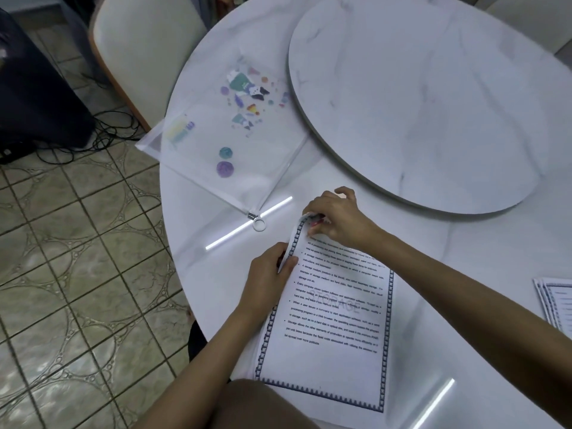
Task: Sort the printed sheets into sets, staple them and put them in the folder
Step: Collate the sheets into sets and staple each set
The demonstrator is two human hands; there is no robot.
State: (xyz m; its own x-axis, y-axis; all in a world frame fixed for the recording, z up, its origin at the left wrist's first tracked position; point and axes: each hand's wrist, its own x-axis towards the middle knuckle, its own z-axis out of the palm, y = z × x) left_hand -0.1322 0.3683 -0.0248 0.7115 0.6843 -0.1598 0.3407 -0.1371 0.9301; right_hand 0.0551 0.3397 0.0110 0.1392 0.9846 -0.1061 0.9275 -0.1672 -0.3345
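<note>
White marble round table point(495, 243) carries our blue-bordered printed sheets point(328, 329), long axis running away from us; left hand point(269, 274) pinches left edge, right hand point(335, 218) clenches far-left corner, what else it grips we can't tell; translucent cartoon-print zip folder point(216, 144) lies beyond-left, nearer that corner

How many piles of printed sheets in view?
2: front pile held by the left hand and right hand; side pile at far right, partly cut off; more may hide.

On a white marble table point(464, 249), a left hand point(267, 270) pinches the left edge of printed sheets point(328, 351); the right hand point(334, 215) curls over their lifted top corner, a translucent zip folder point(216, 134) just beyond
</note>
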